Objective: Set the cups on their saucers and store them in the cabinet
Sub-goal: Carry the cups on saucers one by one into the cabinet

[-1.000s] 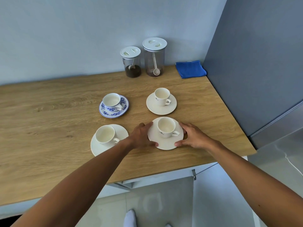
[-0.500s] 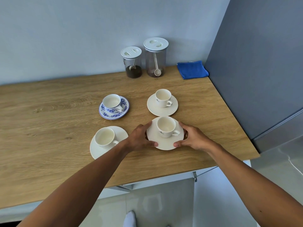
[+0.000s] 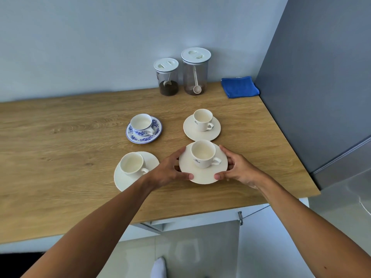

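So, left hand (image 3: 168, 171) and right hand (image 3: 240, 169) each pinch the rim of the nearest saucer (image 3: 202, 177), front right of the counter (image 3: 60, 157). It's plain cream, with a matching logo cup (image 3: 202, 154) upright on it. Blue-flowered set (image 3: 143, 127) sits farther back.

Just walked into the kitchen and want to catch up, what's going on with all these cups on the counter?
A person grips the round cream saucer at the front by its rim, left hand and right hand on opposite sides; a cream logo cup stands on it. Whether it has left the light wooden counter is hard to tell. Three other cups sit on saucers: a blue floral set, a far cream set and a near-left cream set.
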`<state>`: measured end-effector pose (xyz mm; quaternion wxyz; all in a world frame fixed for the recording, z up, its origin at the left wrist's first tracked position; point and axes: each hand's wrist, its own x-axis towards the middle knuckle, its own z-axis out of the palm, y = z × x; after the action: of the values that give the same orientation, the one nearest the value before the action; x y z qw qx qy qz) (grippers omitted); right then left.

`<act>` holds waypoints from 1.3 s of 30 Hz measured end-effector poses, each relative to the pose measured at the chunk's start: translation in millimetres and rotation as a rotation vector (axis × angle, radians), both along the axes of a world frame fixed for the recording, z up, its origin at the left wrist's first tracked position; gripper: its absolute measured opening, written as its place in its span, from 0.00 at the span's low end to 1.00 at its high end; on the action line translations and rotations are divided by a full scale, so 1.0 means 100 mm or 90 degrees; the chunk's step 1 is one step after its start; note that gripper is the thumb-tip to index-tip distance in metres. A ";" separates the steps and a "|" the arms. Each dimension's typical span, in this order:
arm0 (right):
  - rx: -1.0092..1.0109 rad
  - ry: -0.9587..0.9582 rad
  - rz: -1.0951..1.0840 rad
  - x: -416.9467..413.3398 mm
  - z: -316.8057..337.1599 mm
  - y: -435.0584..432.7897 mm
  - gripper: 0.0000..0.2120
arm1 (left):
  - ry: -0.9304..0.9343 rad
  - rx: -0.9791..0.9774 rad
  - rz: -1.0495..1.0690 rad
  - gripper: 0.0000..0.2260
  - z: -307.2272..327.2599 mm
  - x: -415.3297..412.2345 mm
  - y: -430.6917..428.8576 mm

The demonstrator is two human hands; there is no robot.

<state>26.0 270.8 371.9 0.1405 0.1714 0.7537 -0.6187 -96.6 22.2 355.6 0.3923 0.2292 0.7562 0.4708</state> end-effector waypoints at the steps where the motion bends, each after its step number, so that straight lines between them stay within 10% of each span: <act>1: -0.006 0.006 -0.002 0.03 0.03 -0.02 0.56 | 0.000 0.006 0.003 0.51 0.01 0.04 -0.02; 28: -0.062 0.076 -0.173 2.18 0.13 -1.88 0.42 | -0.056 0.093 -0.161 0.43 0.20 1.59 -1.45; 39: -0.068 0.008 -0.204 2.77 -0.36 -2.19 0.54 | -0.080 0.053 -0.184 0.46 -0.25 2.08 -1.74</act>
<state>302.6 51.8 335.7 0.0443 0.2780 0.6835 -0.6735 111.8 -151.9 331.1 0.4924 0.3219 0.6693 0.4538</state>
